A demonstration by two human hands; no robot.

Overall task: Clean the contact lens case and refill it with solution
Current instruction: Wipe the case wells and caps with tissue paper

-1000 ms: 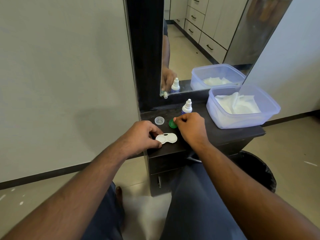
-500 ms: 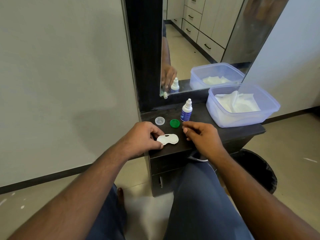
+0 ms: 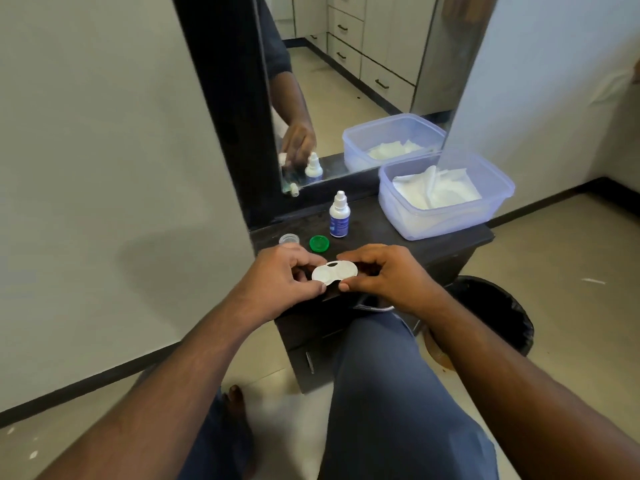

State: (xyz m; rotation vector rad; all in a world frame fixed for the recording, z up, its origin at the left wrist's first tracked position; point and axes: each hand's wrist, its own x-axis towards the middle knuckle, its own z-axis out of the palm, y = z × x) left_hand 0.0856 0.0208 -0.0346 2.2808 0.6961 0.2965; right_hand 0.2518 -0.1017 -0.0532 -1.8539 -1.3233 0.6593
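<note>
At the near edge of a dark vanity top [image 3: 433, 247]: white contact lens case [image 3: 334, 272], both wells uncapped, pinched at its left end by the left hand [image 3: 280, 282] and at its right end by the right hand [image 3: 384, 275], fingers curled over its far rim, thumbs at its near rim. Just behind: green cap [image 3: 319, 243], clear cap [image 3: 289, 239], upright solution bottle [image 3: 339, 215]; farther right, plastic tub [image 3: 485, 216] of tissues.
</note>
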